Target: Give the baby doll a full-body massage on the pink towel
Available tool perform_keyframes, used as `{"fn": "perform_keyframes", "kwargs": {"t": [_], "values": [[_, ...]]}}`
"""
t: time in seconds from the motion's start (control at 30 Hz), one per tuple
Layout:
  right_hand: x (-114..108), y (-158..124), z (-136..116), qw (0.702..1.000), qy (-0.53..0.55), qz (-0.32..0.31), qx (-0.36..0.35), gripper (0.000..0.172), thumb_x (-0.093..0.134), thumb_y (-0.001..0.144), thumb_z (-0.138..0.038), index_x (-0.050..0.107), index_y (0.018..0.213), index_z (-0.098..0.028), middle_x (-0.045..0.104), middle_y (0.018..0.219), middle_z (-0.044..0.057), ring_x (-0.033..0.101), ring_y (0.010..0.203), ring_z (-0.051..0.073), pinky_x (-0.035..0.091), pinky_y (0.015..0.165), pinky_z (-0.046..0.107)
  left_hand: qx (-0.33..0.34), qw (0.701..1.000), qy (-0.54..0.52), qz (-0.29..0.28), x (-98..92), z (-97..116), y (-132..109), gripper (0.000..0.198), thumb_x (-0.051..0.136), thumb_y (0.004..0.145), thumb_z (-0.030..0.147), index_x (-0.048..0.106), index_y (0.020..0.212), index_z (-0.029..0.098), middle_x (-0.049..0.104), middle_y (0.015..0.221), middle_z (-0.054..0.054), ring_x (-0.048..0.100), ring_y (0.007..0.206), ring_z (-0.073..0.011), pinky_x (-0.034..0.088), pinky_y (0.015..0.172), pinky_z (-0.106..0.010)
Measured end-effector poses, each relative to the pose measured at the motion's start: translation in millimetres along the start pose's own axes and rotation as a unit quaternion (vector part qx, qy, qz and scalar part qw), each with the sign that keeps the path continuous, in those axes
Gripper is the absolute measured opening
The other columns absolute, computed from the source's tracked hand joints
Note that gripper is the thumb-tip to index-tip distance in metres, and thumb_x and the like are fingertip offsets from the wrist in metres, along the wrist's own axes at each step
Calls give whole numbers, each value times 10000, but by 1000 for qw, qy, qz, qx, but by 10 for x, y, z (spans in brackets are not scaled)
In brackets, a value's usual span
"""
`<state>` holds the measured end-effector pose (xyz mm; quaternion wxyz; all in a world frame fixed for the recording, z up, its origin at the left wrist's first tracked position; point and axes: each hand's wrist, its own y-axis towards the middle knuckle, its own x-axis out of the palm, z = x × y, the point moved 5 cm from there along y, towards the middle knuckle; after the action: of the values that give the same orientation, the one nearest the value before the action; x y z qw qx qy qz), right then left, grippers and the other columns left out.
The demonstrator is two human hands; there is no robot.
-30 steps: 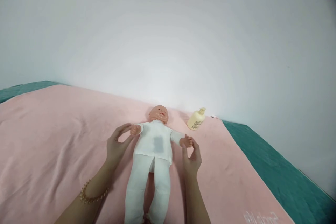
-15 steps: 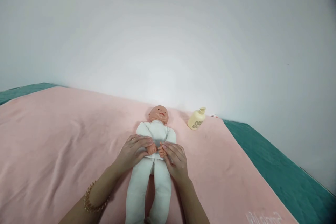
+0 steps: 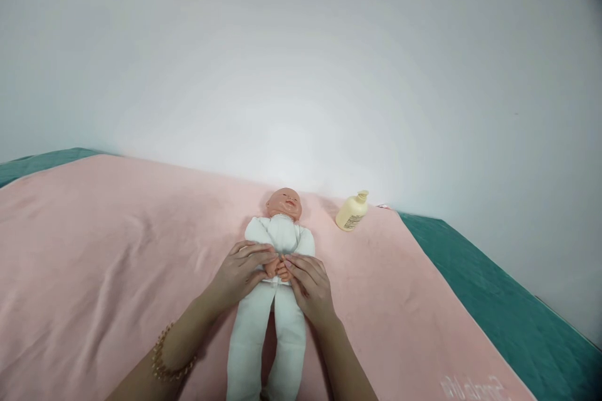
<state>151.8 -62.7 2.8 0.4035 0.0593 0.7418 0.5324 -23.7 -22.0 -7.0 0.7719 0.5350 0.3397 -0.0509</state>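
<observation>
A baby doll [image 3: 276, 235] in a white suit lies on its back on a pink towel [image 3: 117, 244], head toward the wall. My left hand [image 3: 242, 272] wraps round one of the doll's small hands at its belly. My right hand [image 3: 308, 288] grips the doll's other hand right beside it. Both doll arms are folded inward, so the two little hands meet over the middle of the belly. My left wrist wears a gold bead bracelet [image 3: 169, 360].
A cream pump bottle [image 3: 352, 212] lies on the towel to the right of the doll's head. Teal sheet [image 3: 493, 313] shows beyond the towel's right edge and at the far left. A plain white wall rises close behind.
One second ago the doll's arms were spread wide, each held out to a side. I have brought both arms inward, and the doll's hands now meet over its belly.
</observation>
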Motion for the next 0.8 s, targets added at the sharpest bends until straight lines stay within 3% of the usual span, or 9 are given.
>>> {"fn": "perform_keyframes", "kwargs": {"t": [0.2,0.27,0.33,0.43,0.53,0.67,0.8], "values": [[-68,-81,137,998,-15,50,43,356,595,873,-95,608,1192,-253,725,1071,55,670,1013,195,529,865,395,-75,993,-78,45,-102,-97,-3,204,652,848,245,672,1051,243,736,1069,-60,672,1032,-212,492,920,-389],[-105,-145,215,993,-13,88,79,322,605,869,-123,625,1164,-249,724,1052,63,670,994,204,525,867,402,-142,978,-122,91,-163,-171,-38,237,707,810,293,681,1040,243,737,1057,-63,675,1019,-227,517,896,-392],[-154,-210,308,978,1,136,160,281,617,867,-176,635,1142,-233,713,1064,80,664,995,218,524,874,409,-237,949,-152,142,-216,-269,-104,277,740,777,324,692,1037,238,736,1055,-63,675,1012,-239,532,893,-398],[-241,-313,438,910,37,213,353,297,648,849,-293,627,1128,-193,686,1117,108,648,1032,246,526,870,401,-377,881,-189,215,-281,-407,-218,326,745,761,370,710,1051,225,730,1087,-62,664,1053,-260,523,945,-422],[-341,-388,487,828,43,276,487,387,633,847,-381,585,1175,-183,633,1226,114,599,1132,256,499,912,386,-455,811,-240,277,-352,-492,-265,379,723,779,409,716,1099,205,711,1155,-64,623,1144,-273,481,1020,-432],[-428,-498,624,775,51,328,538,521,608,846,-449,488,1276,-182,557,1318,123,570,1169,236,472,965,373,-518,731,-282,343,-457,-587,-302,408,703,814,417,696,1166,211,675,1233,-54,575,1218,-248,428,1084,-402],[-404,-746,889,710,120,383,579,570,662,785,-483,485,1226,-167,585,1262,118,602,1120,202,498,948,326,-575,655,-314,376,-454,-743,-463,387,687,833,441,696,1163,238,648,1279,-37,576,1215,-199,408,1109,-343]]}}
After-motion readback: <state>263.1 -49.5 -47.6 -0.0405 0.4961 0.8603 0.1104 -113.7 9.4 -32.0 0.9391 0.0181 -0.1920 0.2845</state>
